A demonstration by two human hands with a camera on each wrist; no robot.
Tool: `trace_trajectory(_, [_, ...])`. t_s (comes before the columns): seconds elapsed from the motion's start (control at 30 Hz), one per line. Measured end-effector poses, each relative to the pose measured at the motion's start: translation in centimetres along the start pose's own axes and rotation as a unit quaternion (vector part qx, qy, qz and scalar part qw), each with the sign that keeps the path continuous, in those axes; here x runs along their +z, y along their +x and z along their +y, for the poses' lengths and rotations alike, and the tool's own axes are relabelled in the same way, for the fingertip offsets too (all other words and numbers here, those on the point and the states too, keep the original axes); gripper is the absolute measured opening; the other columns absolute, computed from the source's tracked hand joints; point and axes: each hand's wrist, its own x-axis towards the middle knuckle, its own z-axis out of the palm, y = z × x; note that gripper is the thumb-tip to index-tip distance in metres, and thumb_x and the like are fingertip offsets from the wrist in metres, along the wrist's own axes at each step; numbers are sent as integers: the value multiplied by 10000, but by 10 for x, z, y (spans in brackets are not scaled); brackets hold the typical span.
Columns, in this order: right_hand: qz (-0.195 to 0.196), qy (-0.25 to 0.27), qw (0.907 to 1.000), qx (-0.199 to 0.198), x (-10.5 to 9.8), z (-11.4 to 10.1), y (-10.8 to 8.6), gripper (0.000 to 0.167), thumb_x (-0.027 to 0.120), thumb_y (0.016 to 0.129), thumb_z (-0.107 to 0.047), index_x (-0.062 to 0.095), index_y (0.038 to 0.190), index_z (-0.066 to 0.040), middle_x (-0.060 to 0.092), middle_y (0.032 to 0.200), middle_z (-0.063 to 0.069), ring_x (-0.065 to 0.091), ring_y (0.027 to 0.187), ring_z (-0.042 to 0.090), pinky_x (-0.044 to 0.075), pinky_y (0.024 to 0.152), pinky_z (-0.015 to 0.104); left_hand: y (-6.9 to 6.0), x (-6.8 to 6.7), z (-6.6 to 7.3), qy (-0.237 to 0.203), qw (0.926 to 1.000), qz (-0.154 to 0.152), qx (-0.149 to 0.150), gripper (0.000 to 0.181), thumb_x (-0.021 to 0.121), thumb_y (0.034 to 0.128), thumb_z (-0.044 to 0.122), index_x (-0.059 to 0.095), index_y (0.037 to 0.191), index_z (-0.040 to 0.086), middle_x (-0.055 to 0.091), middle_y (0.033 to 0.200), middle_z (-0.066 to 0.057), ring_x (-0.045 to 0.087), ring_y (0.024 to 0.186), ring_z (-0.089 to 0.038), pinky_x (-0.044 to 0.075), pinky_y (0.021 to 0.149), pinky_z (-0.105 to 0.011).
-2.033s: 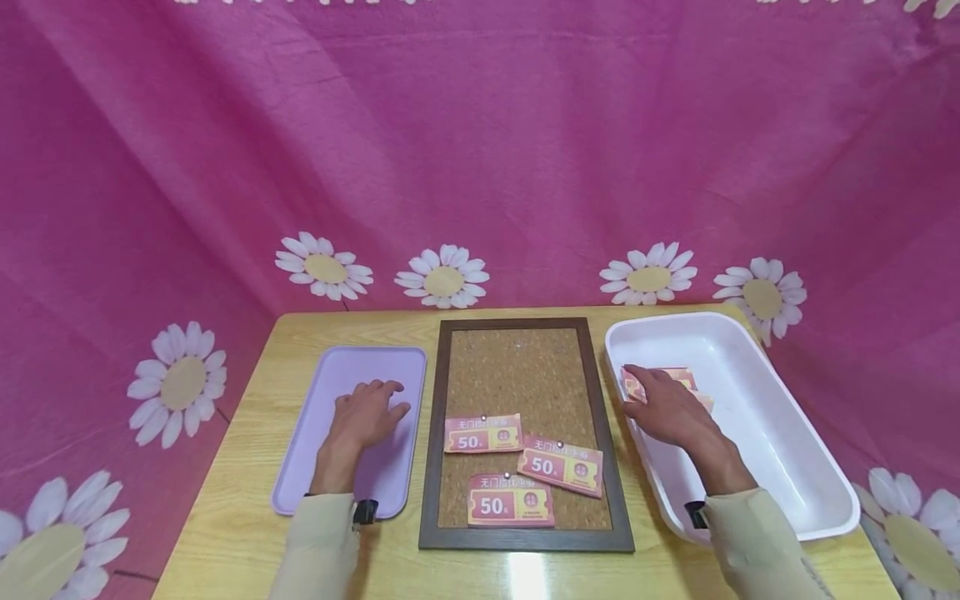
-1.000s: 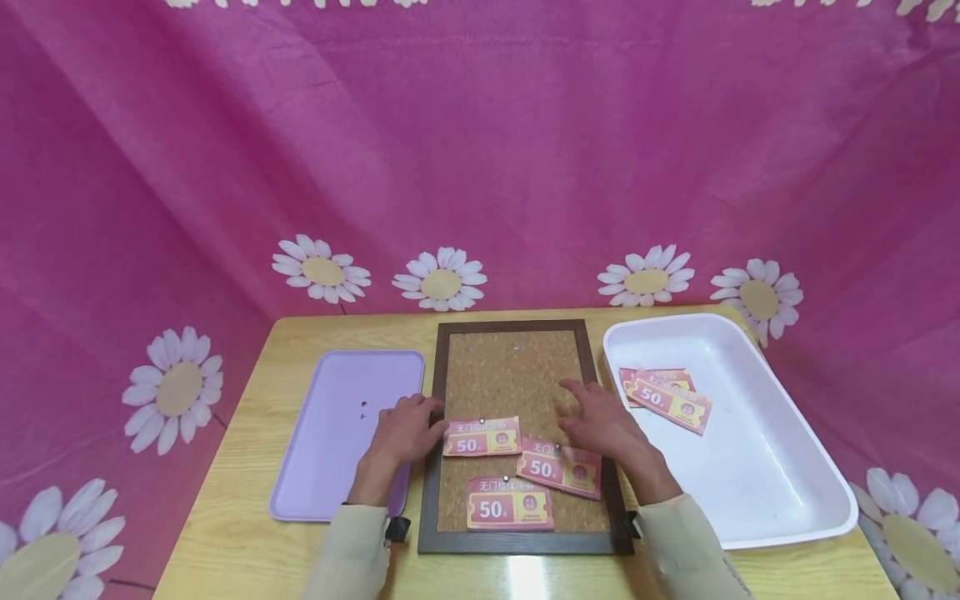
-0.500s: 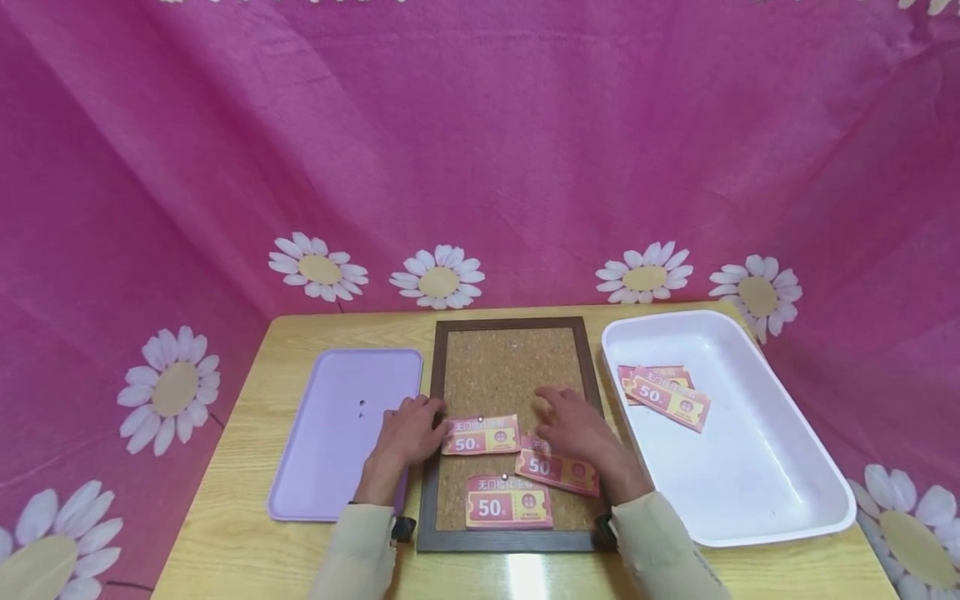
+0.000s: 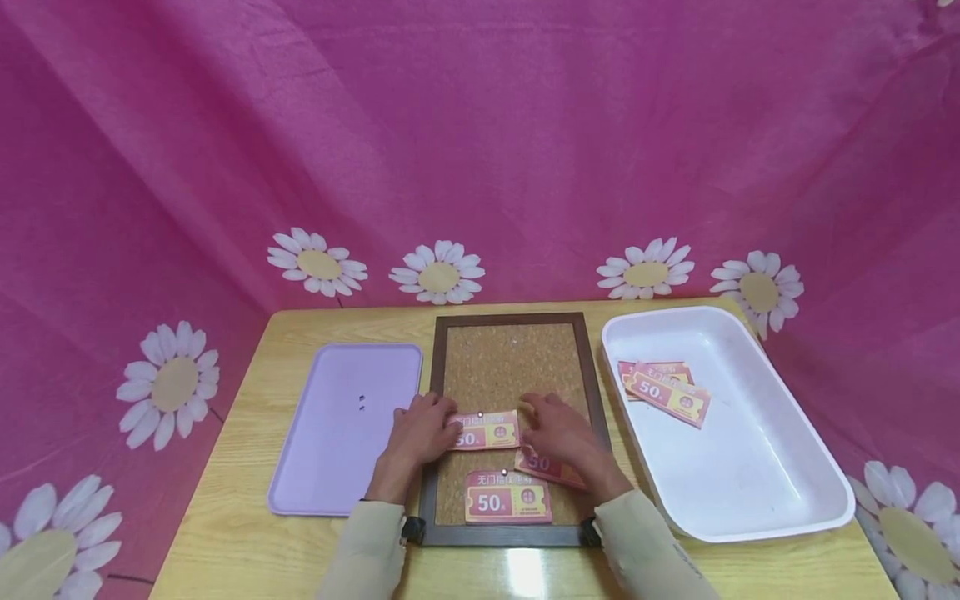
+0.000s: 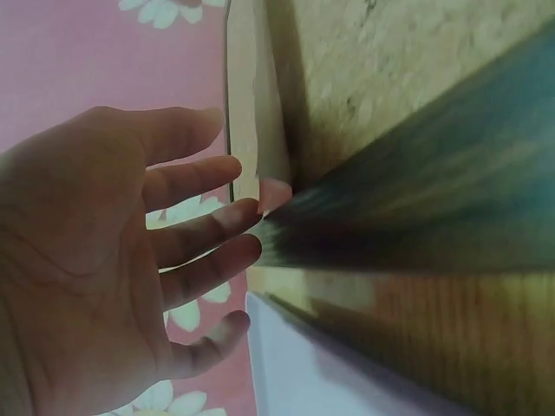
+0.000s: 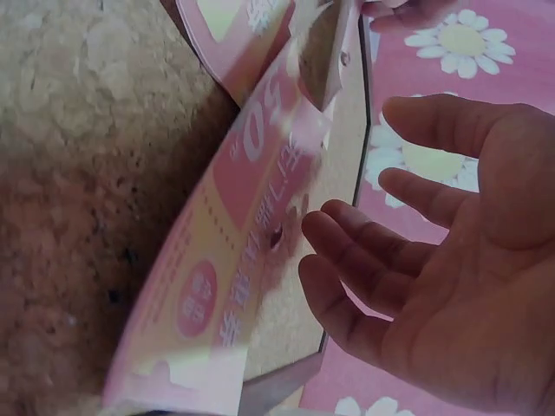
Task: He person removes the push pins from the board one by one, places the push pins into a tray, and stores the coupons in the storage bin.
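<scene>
A brown-framed cork board lies on the table with three pink-and-yellow "50" coupons pinned to it. My left hand, fingers relaxed and spread, is over the board's left frame, covering the left end of the upper coupon. My right hand hovers over the board at that coupon's right end and partly hides the tilted right coupon. Nothing is visible in the right fingers in the right wrist view. The lower coupon lies uncovered, a small pin at its top edge.
Left of the board is a shallow purple tray with two tiny dark pins. A deep white tray stands at the right, holding a few overlapping loose coupons. A pink flowered cloth hangs behind the wooden table.
My right hand has left the white tray's coupons and moved left over the board. From the purple tray, my left hand has come right to the upper coupon's left end.
</scene>
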Motion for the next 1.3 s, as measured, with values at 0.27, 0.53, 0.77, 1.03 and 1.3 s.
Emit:
trace_trajectory(0.27, [3,74,10000,-57,9,-5,4,586,702,826,-257,514,1379,-211,579,1123,44,537,916,187,471,858,415,4,10,7,37,9996,243,120,276,636,870,323,667,1103,177,570,1105,-57,500,1090,-257,352,837,-494])
trace_trajectory(0.53, [34,-67,10000,-20,13,-8,7,603,720,793,-247,523,1362,-220,555,1060,30,498,844,178,433,743,351,9,18,12,132,9993,302,172,253,633,885,332,670,1094,195,571,1116,-40,485,1083,-239,345,847,-505])
trace_trajectory(0.77, [121,41,9999,-117,15,-11,5,618,740,765,-223,536,1348,-212,563,1132,44,513,903,195,458,819,397,11,21,17,239,9982,421,353,239,625,876,332,674,1072,204,588,1113,-37,500,1071,-249,360,857,-518])
trace_trajectory(1.03, [158,-196,9996,-108,23,-13,10,589,719,771,-205,545,1334,-208,537,1101,38,479,880,192,410,755,342,13,22,22,353,9978,449,338,231,637,880,317,684,1078,208,577,1087,-40,504,1031,-247,356,861,-513])
trace_trajectory(1.3, [144,-260,9996,12,24,-16,10,602,740,769,-236,537,1335,-212,519,1105,27,462,904,191,398,770,343,17,27,25,272,9982,456,296,191,641,877,290,678,1043,203,564,1080,-29,499,1084,-242,338,887,-513])
